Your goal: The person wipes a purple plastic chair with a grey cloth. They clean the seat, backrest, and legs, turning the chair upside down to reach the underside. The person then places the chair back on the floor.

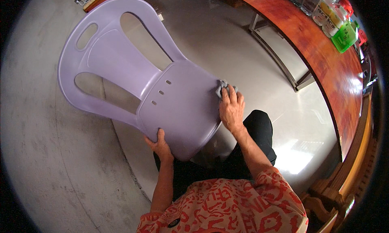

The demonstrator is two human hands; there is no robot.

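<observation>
Plainly, a lilac plastic chair (121, 50) between two hands

At the far left of the frame spreads grey floor (44, 123), matte and scuffed, crossed by thin dark lines. Over it, from the upper left to the centre, lies the chair, satin-smooth and rounded: its back has an oval handhold, a broad flared middle panel and two long openings, and its seat is pierced by three short slots. Below centre, the left hand (163, 149) grips the near left rim of the seat, thumb on top, the other fingers curled round the edge and mostly hidden. Further right, at the seat's right edge, the right hand (232, 113) has its fingers closed over a crumpled, soft grey cloth (220, 87), bunched against the plastic. Black trousers (261, 131) show just beside that arm. Towards the upper right curves a glossy red-brown worktop (312, 42) on metal legs (283, 66), bearing clear plastic bottles, one with a bright green label (345, 38). At the lower right stands carved, varnished wooden furniture (338, 184).
</observation>
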